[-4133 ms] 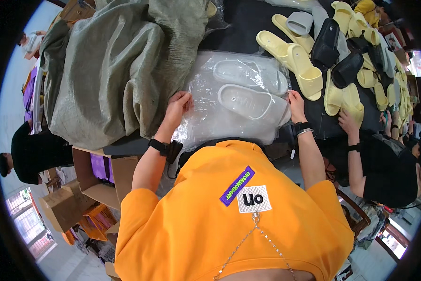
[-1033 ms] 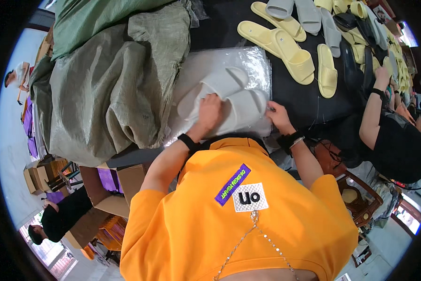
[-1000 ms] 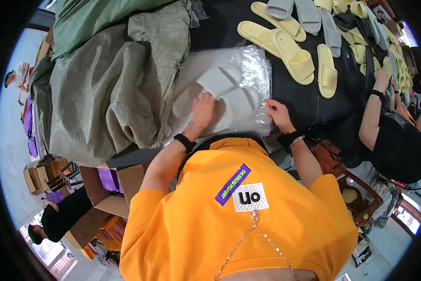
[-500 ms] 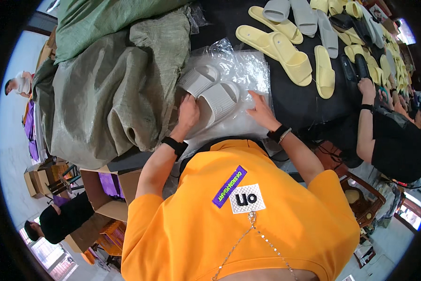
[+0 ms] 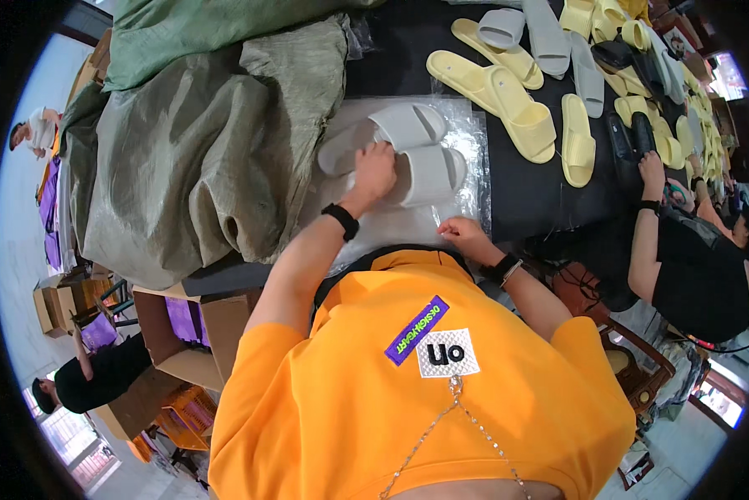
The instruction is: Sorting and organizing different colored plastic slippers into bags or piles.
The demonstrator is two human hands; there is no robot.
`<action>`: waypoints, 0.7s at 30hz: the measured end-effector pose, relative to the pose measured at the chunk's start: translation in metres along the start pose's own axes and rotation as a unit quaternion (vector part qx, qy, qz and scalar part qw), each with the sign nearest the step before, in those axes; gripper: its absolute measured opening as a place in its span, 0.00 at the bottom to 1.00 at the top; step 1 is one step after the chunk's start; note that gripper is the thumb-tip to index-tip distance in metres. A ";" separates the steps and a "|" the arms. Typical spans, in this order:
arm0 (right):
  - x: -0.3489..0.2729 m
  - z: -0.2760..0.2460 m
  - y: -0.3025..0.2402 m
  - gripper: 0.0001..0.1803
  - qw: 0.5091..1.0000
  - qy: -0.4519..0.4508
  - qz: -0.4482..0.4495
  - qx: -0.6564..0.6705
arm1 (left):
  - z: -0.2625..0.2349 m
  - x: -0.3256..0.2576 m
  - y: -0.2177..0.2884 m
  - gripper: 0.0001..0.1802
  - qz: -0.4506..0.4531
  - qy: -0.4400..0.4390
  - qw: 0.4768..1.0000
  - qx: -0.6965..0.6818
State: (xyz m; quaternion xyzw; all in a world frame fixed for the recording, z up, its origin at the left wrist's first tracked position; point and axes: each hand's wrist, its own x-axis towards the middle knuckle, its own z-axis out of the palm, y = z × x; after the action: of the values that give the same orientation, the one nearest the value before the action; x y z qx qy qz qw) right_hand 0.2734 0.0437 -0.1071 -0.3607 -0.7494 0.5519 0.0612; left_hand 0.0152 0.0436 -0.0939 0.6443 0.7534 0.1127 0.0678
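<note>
A pair of light grey slide slippers lies side by side on a clear plastic bag, toes to the right: the far slipper (image 5: pixel 409 125) and the near slipper (image 5: pixel 433 175). My left hand (image 5: pixel 376 172) is closed at the heel part of the near one, its fingers between the two. Part of each sole is hidden behind this hand. At the lower right edge of the plastic bag (image 5: pixel 476 183), my right hand (image 5: pixel 472 240) is closed in a pinch, with the bag's edge at its fingertips.
Left of the bag a grey-green woven sack (image 5: pixel 191 167) is heaped. Yellow slippers (image 5: pixel 520 112) and grey slippers (image 5: pixel 548 42) lie along the black table (image 5: pixel 524 200). On the right, a co-worker's hand (image 5: pixel 651 171) touches black slippers (image 5: pixel 624 146). A cardboard box (image 5: pixel 191 358) stands lower left.
The grey slippers have moved right and away from me over the bag, turning more sideways, with my left hand following. My right hand has drawn nearer and its spread fingers have closed.
</note>
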 end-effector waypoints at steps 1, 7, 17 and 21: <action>-0.002 0.000 0.001 0.09 1.000 0.010 -0.016 -0.006 | -0.003 0.007 -0.006 0.10 0.004 -0.003 1.000 0.028; 0.000 -0.010 -0.005 0.21 1.000 0.013 0.007 -0.026 | -0.017 0.033 -0.071 0.14 -0.097 0.101 0.980 -0.143; 0.023 -0.100 -0.081 0.46 0.969 0.162 -0.142 0.124 | -0.077 -0.005 0.052 0.10 0.203 -0.016 0.967 -0.155; 0.006 -0.126 -0.094 0.42 0.979 0.069 -0.083 0.172 | -0.075 -0.004 0.061 0.15 0.222 -0.023 0.950 -0.220</action>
State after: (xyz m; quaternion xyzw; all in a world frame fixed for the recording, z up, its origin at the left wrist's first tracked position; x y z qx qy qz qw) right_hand 0.2863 0.1334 0.0215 -0.3186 -0.6644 0.6393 0.2198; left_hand 0.0555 0.0419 -0.0059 0.7669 0.5457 0.2734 0.1982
